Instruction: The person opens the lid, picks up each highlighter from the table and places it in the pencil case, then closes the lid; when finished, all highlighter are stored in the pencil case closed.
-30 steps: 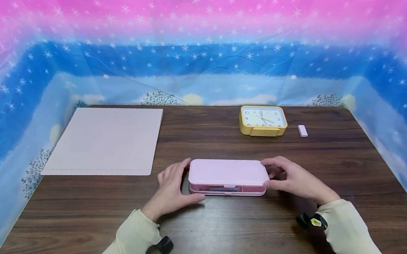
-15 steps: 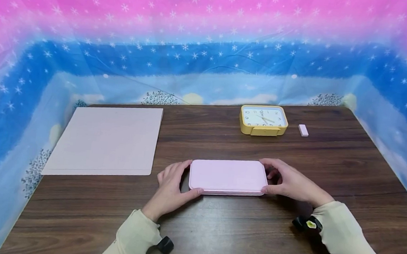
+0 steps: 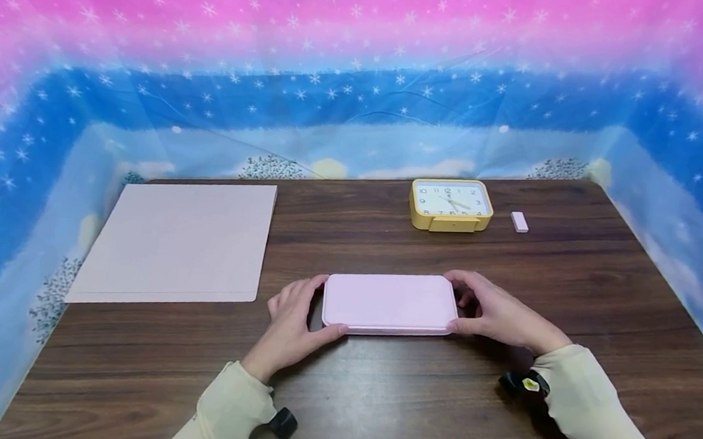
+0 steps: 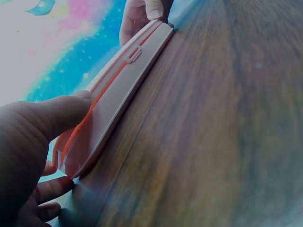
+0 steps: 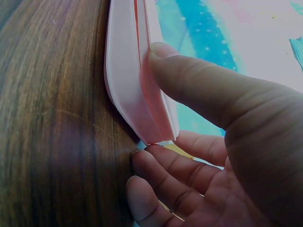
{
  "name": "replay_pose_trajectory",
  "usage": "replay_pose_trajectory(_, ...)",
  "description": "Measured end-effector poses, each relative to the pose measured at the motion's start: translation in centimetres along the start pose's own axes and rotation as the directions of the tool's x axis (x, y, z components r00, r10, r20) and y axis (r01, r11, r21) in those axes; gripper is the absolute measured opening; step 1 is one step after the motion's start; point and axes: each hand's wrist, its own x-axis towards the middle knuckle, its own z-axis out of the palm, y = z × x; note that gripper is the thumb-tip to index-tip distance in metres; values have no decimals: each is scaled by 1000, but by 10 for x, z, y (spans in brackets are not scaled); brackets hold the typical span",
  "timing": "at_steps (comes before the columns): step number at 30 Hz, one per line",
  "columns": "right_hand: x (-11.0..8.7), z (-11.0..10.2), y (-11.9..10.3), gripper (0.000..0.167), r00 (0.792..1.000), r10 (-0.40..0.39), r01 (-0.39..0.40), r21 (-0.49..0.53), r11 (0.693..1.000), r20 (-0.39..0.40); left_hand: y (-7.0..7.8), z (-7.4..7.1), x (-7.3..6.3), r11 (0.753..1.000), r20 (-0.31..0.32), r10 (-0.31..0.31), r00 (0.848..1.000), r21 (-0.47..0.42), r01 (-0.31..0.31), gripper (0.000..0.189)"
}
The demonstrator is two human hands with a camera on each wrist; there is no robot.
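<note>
A pink pencil case point(image 3: 391, 304) lies flat on the brown table with its lid down, hiding the inside. Its left end is gripped by my left hand point(image 3: 295, 322), thumb on the front edge and fingers round the back corner. My right hand point(image 3: 498, 312) holds the other end the same way, thumb in front and fingers behind. In the left wrist view a thin orange-red seam point(image 4: 110, 84) runs between lid and base, and a small latch point(image 4: 134, 55) sits midway along the front. The right wrist view shows my thumb point(image 5: 189, 80) pressing against the lid's edge.
Behind the case stands a yellow clock point(image 3: 452, 205), with a small pale pink eraser-like block point(image 3: 519, 222) to its right. A large pale flat board point(image 3: 176, 243) lies at the left. A patterned cloth point(image 3: 336, 94) surrounds the table's back and sides.
The raised lid has come down onto the base, covering the contents that showed at the front. My left thumb has moved onto the front edge; the view has shifted slightly.
</note>
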Motion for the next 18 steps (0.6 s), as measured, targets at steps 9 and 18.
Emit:
replay_pose_trajectory(9, 2, 2, -6, 79, 1000, 5, -4, -48, 999, 25, 0, -4, -1, 999, 47, -36, 998, 36, 34, 89)
replay_pose_trajectory(18, 0, 1, -4, 80, 999, 32, -30, -68, 997, 29, 0, 0, -1, 999, 44, -50, 998, 11, 49, 87)
